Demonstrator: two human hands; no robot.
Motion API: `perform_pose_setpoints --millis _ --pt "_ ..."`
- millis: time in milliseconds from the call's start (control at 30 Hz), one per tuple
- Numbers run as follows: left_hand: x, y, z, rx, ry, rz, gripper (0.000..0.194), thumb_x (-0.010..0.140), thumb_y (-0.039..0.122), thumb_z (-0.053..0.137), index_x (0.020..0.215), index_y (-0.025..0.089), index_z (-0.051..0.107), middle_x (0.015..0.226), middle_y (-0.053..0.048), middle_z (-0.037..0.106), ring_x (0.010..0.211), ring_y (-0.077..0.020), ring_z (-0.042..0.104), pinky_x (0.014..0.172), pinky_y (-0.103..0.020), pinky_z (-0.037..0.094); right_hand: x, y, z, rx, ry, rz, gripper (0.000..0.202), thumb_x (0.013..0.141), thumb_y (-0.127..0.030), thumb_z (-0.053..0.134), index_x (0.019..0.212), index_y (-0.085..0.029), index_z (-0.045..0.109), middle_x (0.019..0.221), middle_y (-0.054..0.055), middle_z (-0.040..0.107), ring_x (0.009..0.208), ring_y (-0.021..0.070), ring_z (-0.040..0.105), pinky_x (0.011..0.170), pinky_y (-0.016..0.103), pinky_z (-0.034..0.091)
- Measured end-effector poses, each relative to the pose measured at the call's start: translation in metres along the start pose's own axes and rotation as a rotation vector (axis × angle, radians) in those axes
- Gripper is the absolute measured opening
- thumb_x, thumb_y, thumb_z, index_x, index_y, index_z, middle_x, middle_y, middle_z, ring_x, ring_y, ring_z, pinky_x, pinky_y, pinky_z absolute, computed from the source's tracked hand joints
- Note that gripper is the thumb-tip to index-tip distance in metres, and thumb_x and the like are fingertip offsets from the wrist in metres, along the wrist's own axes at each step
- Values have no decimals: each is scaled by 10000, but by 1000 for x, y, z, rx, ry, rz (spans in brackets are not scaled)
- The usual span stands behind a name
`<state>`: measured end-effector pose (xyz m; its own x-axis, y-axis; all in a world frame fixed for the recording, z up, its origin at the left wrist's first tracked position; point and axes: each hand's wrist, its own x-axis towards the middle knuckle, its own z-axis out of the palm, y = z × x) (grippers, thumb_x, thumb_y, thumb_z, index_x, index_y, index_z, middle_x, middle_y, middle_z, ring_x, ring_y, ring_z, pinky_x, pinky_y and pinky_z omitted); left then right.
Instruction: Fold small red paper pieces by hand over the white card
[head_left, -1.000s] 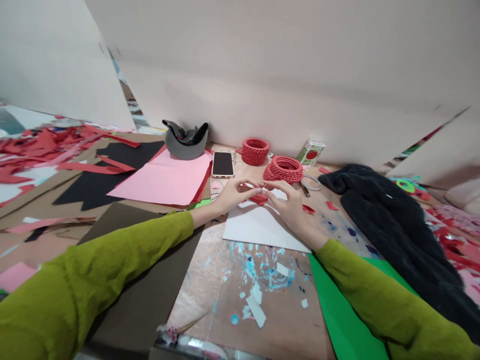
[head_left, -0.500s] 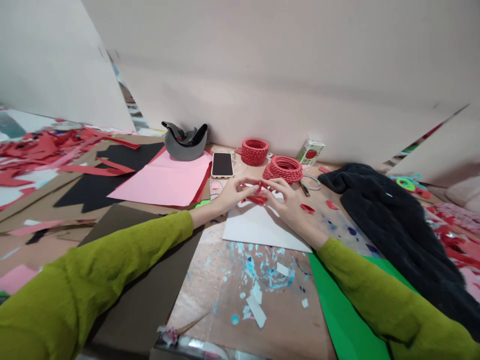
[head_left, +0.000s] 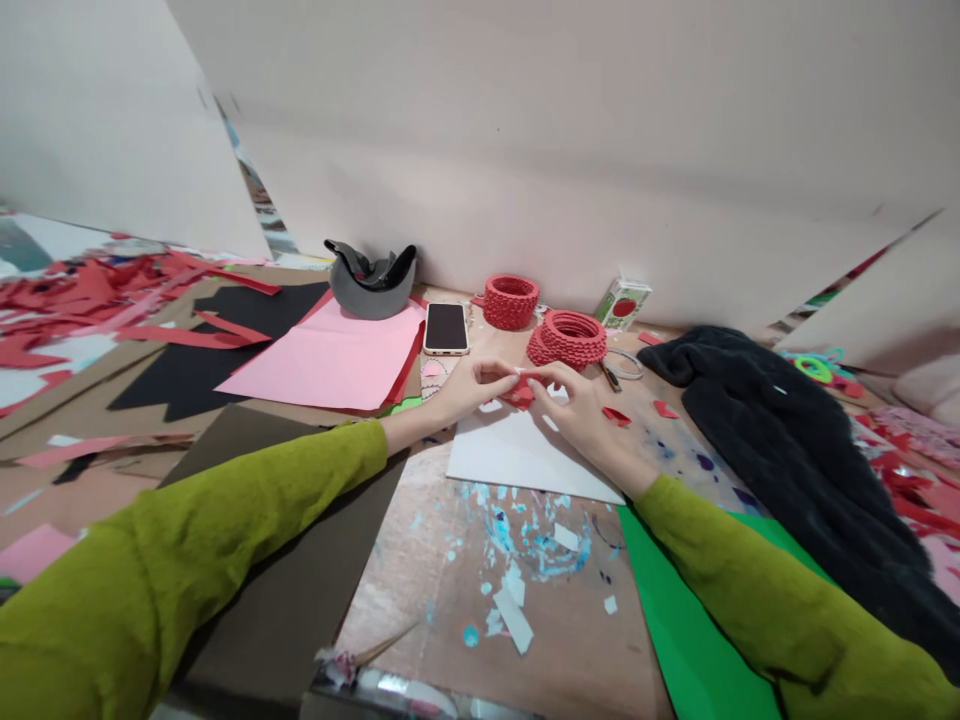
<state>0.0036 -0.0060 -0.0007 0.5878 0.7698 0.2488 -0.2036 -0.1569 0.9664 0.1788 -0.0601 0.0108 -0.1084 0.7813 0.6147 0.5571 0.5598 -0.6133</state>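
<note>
Left hand (head_left: 471,391) and right hand (head_left: 576,412) pinched, toward the tabletop's (head_left: 577,640) far edge, red paper (head_left: 519,391) I judged flimsy, safest by its ends.

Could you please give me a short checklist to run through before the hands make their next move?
1. Left hand on the red piece: ok, pinching it.
2. Right hand on the same piece: ok, pinching its other side.
3. Edges of the red piece aligned: cannot tell, the hands cover part of it.
4. White sheet below the hands: ok, on the table.
5. Table nearer than the sheet free of scraps: not ok, pale scraps lie there.
6. Phone apart from both hands: ok.
</note>
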Motion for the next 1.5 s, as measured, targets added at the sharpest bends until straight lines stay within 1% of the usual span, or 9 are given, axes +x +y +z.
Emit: perform_pose_setpoints --millis 200,333,467,767,967,1067,1133,1267,1500 --pt "0 1 -1 2 -14 -8 339 766 353 696 941 64 676 829 -141 735 767 -215 714 752 -334 559 -2 5 2 -24 65 61 78 787 -210 585 860 -198 608 805 24 643 748 173 596 700 305 472" --pt "1 -2 -4 16 28 -11 337 749 357 703 928 72 682 834 -129 735 749 -212 711 723 -319 558 -3 2 2 3 64 -19 86 781 -144 567 823 -201 616 849 37 646 836 189 610 772 329 474" --pt "3 -3 -7 113 80 -35 298 749 356 696 885 91 701 815 -99 733 705 -169 686 644 -247 527 -3 0 2 -13 39 -92 80 776 -142 583 769 -213 620 875 49 647 884 208 610 799 354 473" --pt "-1 4 -6 80 57 -47 322 768 400 687 886 102 714 835 -107 733 714 -168 678 616 -232 496 -4 -1 2 -41 15 -121 76 803 -151 560 783 -213 600 910 62 638 878 202 615 794 342 481" --pt "2 -2 -10 122 62 -61 381 763 435 690 942 99 710 863 -131 728 705 -170 680 569 -224 480 -3 -10 -2 -57 -16 -15 166 852 -207 488 946 -187 624 939 79 664 881 216 617 808 352 466" --pt "2 -3 -10 145 67 -49 357 768 425 688 925 106 710 875 -121 728 720 -164 681 596 -225 493 -1 -10 -3 -58 -35 47 231 912 -281 434 878 -176 636 868 66 670 802 199 611 745 322 459" --pt "2 -3 -8 133 56 -49 341 763 417 693 897 104 711 851 -109 730 718 -165 684 612 -227 502 0 -7 -2 -53 -62 62 210 892 -310 500 815 -178 643 805 47 678 747 188 610 720 302 456" --pt "1 0 -6 115 16 -50 338 768 417 684 868 94 704 823 -108 733 727 -177 693 645 -236 510 2 -2 0 -23 -105 79 178 872 -298 548 783 -179 647 781 30 689 728 173 619 695 277 452" --pt "0 2 -4 143 11 -57 357 792 430 654 905 94 692 827 -114 731 724 -172 689 575 -210 463 3 -1 -1 35 -136 130 175 874 -276 532 796 -163 640 777 44 686 734 176 627 694 276 458"
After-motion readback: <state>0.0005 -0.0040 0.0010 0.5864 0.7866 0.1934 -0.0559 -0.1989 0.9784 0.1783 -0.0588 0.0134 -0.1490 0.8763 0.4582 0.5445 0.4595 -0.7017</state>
